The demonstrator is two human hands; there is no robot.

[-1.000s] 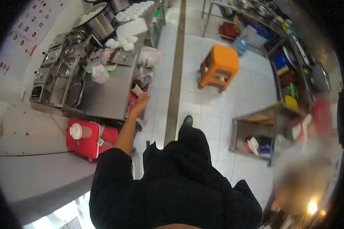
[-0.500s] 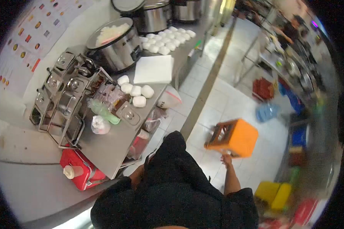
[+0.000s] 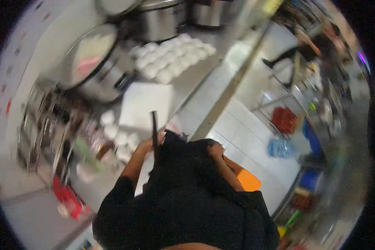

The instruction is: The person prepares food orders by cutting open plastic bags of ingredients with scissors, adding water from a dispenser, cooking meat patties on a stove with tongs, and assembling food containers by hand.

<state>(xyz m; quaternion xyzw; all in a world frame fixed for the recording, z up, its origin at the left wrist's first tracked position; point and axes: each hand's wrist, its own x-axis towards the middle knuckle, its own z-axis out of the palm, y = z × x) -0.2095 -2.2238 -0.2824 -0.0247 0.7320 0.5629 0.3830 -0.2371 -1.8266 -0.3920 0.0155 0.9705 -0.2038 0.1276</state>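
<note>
A black apron (image 3: 179,162) is bunched up in front of my body, between my two hands. My left hand (image 3: 147,145) grips its left edge, beside a dark strap (image 3: 154,125) that sticks up past the fingers. On the other side, my right hand (image 3: 215,151) is closed at the cloth's right edge. Motion blur softens the fingers of both hands. Beyond my right forearm an orange plastic stool (image 3: 248,180) shows in part, the rest hidden behind the arm.
A steel counter (image 3: 187,89) on the left holds white rounded packets (image 3: 175,56), a white square slab (image 3: 146,104) and large steel cookers (image 3: 100,79). A blue water bottle (image 3: 280,148) and red crate (image 3: 284,120) stand on the floor. Another person (image 3: 308,48) is far right.
My right hand has left the orange stool and come in to the black cloth. My left hand has risen into sight beside the strap. The view has shifted and blurred.
</note>
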